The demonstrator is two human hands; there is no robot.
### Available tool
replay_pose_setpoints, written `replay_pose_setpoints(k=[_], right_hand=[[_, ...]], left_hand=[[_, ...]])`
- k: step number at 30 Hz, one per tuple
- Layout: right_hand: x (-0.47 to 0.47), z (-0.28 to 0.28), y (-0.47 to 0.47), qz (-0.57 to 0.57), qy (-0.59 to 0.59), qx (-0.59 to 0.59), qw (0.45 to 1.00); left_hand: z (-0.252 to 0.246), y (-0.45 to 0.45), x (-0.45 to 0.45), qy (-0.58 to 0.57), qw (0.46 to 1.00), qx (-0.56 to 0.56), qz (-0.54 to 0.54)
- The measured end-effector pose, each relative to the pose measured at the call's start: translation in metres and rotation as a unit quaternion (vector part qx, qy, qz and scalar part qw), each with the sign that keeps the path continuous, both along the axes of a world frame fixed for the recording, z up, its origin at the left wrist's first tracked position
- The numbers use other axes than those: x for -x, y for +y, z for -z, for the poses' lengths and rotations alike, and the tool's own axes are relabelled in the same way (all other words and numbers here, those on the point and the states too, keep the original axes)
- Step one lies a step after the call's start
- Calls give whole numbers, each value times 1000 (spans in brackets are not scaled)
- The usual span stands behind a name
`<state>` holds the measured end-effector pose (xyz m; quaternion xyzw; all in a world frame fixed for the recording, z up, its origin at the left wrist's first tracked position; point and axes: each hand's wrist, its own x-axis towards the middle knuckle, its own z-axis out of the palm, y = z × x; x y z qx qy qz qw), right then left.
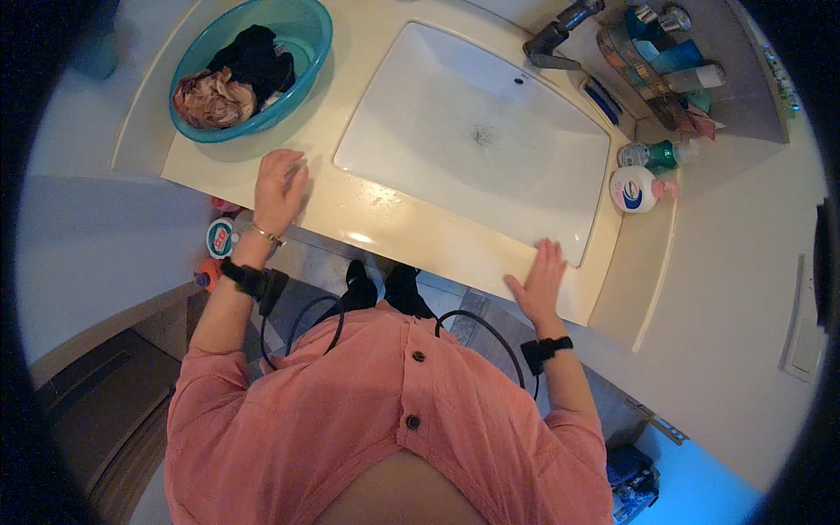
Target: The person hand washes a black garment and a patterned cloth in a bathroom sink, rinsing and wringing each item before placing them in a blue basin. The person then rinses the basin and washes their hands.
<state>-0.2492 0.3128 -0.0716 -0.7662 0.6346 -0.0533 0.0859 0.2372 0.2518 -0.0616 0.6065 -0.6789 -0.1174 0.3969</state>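
Water stands in the white rectangular sink [420, 85] set in a cream countertop [367, 203]. My left hand [280, 187] is over the counter's left part, fingers slightly curled and holding nothing, just below a teal plastic basin [315, 39]. In the basin lie a black cloth item [246, 59] and a crumpled pinkish-brown cloth item [213, 98]. My right hand [541, 282] rests flat, fingers apart, on the counter's front edge by the sink's near right corner, with nothing in it. A bracelet and a black strap are on my left wrist, and another black strap on my right.
A dark faucet [554, 39] rises behind the sink. To the right stand a white pump bottle [633, 190], a green bottle [663, 155] and a rack [630, 65] with several toiletries. Below the counter's left edge are a white-capped container [220, 237] and an orange bottle [210, 274]. Black cables hang from both wrist straps.
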Motion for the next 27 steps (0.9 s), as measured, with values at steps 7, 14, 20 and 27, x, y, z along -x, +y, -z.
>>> replay_pose_setpoints(k=[7,14,20,27], right_hand=[[-151,-9,-44,-136,-2,-43,990],[-251,-3,-77,-181,-54,10,982],[-295,1,-130,-123,11,28,992],[-239,-39,-136,-303,54,17,951]], left_hand=[[31,-6,0,-34,995,86,-50],[25,-4,1,-24,995,69,-66],[21,-2,2,-60,993,51,-83],[22,-2,0,-42,995,38,-83]])
